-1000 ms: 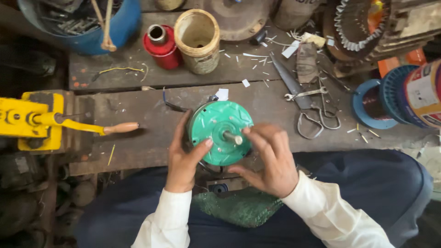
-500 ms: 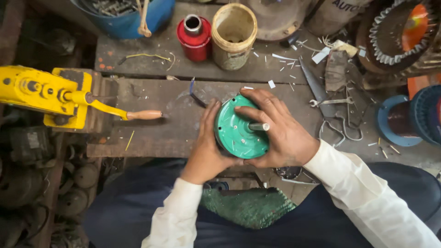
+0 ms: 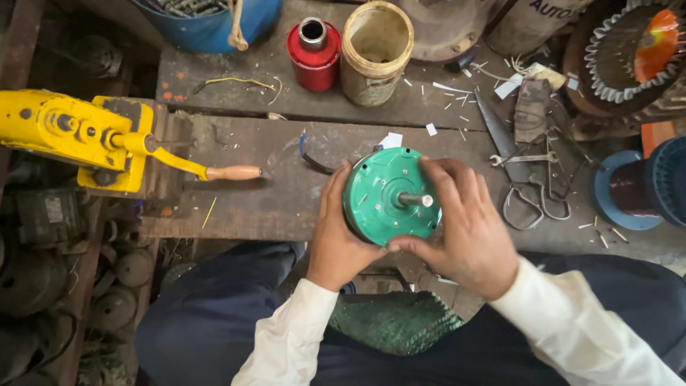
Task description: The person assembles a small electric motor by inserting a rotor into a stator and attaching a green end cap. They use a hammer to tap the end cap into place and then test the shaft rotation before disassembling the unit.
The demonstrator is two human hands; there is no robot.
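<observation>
A round green motor housing (image 3: 386, 194) with a short metal shaft (image 3: 416, 199) sticking out of its middle is held over the front edge of the wooden workbench (image 3: 271, 193). My left hand (image 3: 336, 229) grips its left rim. My right hand (image 3: 464, 225) wraps its right side, fingers over the top and thumb under the rim. A green cloth (image 3: 396, 322) lies on my lap below it.
A yellow hand winder with a wooden handle (image 3: 100, 139) sits at the left. At the back stand a red spool (image 3: 313, 44), a tan jar (image 3: 375, 51) and a blue bucket (image 3: 207, 18). Scissors and wrenches (image 3: 529, 186) lie to the right, beside a blue wire spool (image 3: 632, 189).
The green housing has turned in my hands so its face and shaft point more toward me. The view has shifted so the bench contents sit differently in frame.
</observation>
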